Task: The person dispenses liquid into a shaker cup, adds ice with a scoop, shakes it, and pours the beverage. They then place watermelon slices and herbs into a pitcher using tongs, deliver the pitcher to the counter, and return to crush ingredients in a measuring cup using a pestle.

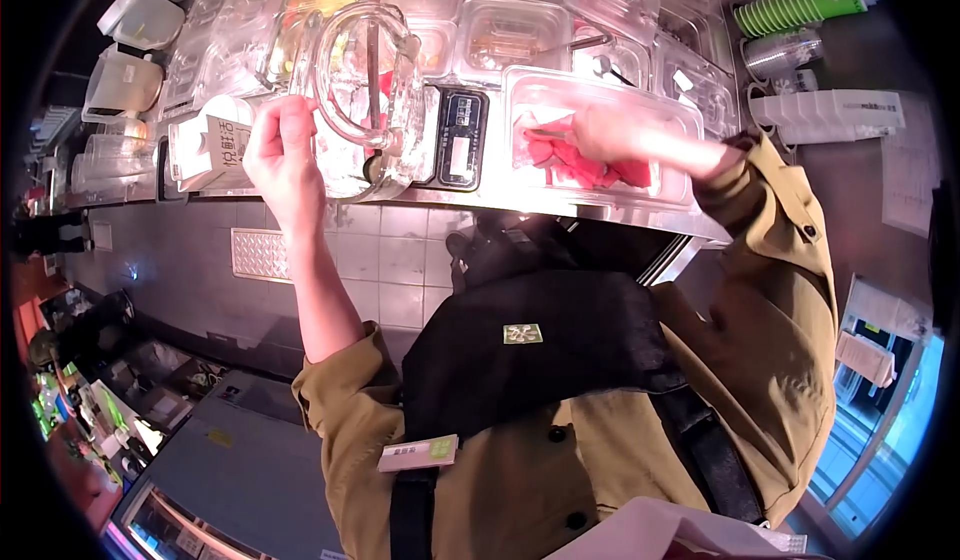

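My left hand (285, 155) is closed at the left side of a clear jug (405, 85), where its handle appears to be. A long stick-like utensil (375, 40) stands inside the jug. To the jug's right is a black scale with a display panel (461, 140). My right hand (610, 138), smeared by motion, reaches into a clear rectangular tub (530, 78) of red fruit pieces (590, 173). Its fingers look pinched together over the fruit, with a thin pale shape at the tips that I cannot make out.
Several clear lidded tubs (515, 35) fill the counter behind. A white carton (205, 150) stands left of my left hand. Stacked green cups (800, 10) and white cups (825, 110) lie at the right. A grey cabinet (230, 460) is across the tiled floor (400, 260).
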A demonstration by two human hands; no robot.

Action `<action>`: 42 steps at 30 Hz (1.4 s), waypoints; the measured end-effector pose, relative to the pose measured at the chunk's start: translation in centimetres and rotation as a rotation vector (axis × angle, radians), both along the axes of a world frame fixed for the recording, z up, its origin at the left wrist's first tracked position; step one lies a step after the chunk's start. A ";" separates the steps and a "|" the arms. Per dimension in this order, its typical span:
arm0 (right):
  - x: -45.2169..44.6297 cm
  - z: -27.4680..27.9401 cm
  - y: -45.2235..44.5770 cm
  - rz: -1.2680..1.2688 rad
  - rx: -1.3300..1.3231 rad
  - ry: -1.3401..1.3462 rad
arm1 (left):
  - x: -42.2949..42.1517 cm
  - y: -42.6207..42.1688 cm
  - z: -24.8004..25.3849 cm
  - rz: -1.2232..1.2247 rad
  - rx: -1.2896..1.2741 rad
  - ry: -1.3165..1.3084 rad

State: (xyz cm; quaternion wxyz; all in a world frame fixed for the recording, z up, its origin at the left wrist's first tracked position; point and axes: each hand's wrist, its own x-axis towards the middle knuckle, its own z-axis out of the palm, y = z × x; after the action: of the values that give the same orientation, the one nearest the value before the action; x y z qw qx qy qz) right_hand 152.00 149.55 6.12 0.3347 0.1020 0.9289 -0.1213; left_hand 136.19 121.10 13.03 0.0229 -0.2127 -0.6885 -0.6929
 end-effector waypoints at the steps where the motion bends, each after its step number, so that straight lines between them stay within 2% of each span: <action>1: -1.9 1.1 0.7 -0.248 -0.160 -0.227 | 0.1 0.1 0.1 0.009 -0.006 0.002; 2: -2.8 1.7 1.1 -0.461 -0.290 -0.384 | 0.1 0.1 0.1 0.008 -0.001 0.008; 6: -0.7 1.7 -0.6 -0.015 0.165 0.066 | -0.1 0.0 -0.5 0.003 0.014 0.035; 7: 0.2 0.8 -1.6 0.340 0.253 0.036 | -0.2 0.0 -0.6 0.008 0.018 0.045; 8: 2.0 -1.0 -2.3 0.728 0.604 0.365 | -0.1 -0.1 -0.6 0.006 0.020 0.041; 9: 3.1 -1.2 -3.7 0.942 1.055 0.752 | -0.1 -0.1 -0.6 -0.001 0.018 0.038; 11: 3.2 -0.9 -3.9 0.941 0.960 0.734 | -0.5 -0.2 -0.9 -0.020 0.023 0.044; 14: 1.7 -0.4 -2.5 0.159 0.270 0.222 | -0.3 -0.1 -0.7 -0.032 0.037 0.059; 16: 0.5 -0.9 -0.4 -0.255 -0.210 0.076 | -0.3 0.0 -0.5 -0.018 0.028 0.065; 18: 0.2 -1.0 0.1 -0.360 -0.226 0.044 | -0.3 -0.2 -0.6 -0.025 0.017 0.060; 21: 2.3 -3.8 1.4 0.188 0.277 0.423 | -0.3 0.0 -0.7 -0.023 0.045 0.062; 22: 2.8 0.3 -0.6 0.651 0.563 0.706 | -0.3 0.0 -0.8 -0.018 0.047 0.053; 24: 3.5 2.1 -2.0 0.847 0.698 0.806 | -0.1 0.0 -0.5 -0.024 0.029 0.074; 26: 3.3 0.8 -2.1 0.311 0.401 0.464 | -0.4 -0.2 -0.7 -0.046 0.033 0.093; 27: 3.3 2.1 -2.5 0.206 0.419 0.514 | -0.5 -0.2 -0.7 -0.044 0.035 0.099; 30: 4.6 1.4 -1.2 0.097 0.471 0.501 | -0.4 -0.2 -1.1 -0.021 0.041 0.088; 31: 4.1 0.8 -0.8 0.017 0.409 0.390 | -0.3 -0.2 -1.0 -0.017 0.045 0.071; 35: 2.5 -0.5 -1.3 0.093 0.440 0.422 | -0.2 -0.1 -0.6 -0.025 0.049 0.035; 38: 2.2 0.1 -1.2 0.132 0.319 0.381 | -0.2 -0.1 -0.6 -0.015 0.047 0.042; 41: 2.9 -1.4 1.0 0.207 0.293 0.558 | 0.0 -0.1 -0.5 -0.018 0.057 0.038; 42: 2.8 -0.4 0.8 0.138 0.274 0.535 | 0.0 -0.1 -0.5 -0.023 0.063 0.034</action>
State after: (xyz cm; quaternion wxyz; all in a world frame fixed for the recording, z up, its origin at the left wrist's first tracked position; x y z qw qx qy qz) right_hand 154.83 150.39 5.76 0.0690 0.0472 0.9965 0.0057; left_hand 136.22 121.02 12.50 0.0336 -0.2316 -0.6633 -0.7108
